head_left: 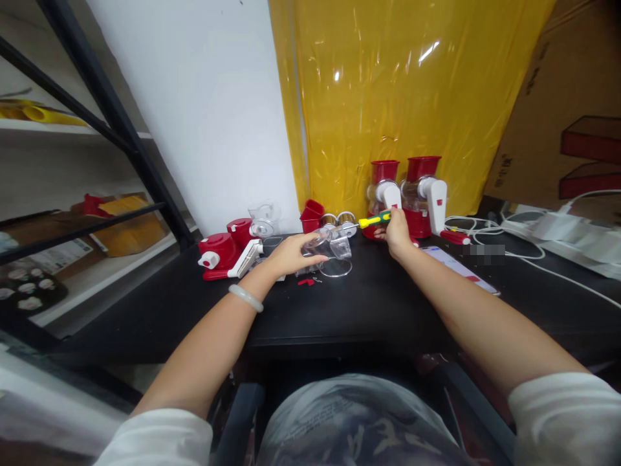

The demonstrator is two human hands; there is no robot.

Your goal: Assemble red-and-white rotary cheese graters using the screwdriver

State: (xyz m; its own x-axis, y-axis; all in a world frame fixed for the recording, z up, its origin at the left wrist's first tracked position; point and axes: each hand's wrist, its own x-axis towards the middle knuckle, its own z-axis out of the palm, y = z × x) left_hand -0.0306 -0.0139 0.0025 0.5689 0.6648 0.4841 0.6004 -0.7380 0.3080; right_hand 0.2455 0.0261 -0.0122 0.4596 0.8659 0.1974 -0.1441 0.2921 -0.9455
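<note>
My left hand [295, 253] is closed around a clear plastic housing [339, 244], holding it just above the black table. In my right hand [396, 234] is a screwdriver [373, 220] with a yellow and green handle. Its shaft points left toward the housing; whether the tip touches it I cannot tell. Below the housing lie a clear round ring [336, 268] and small red pieces [305, 282]. Just behind are a red hopper [312, 215] and metal drum cutters [346, 221].
Two assembled rotary graters with a white crank [434, 194] stand behind my right hand. Red bases [218, 251] and a white crank handle [245, 259] lie at left. A phone [458, 268], white cables [524, 252] and a power strip [572, 233] occupy the right side. Shelving [97, 129] borders the left.
</note>
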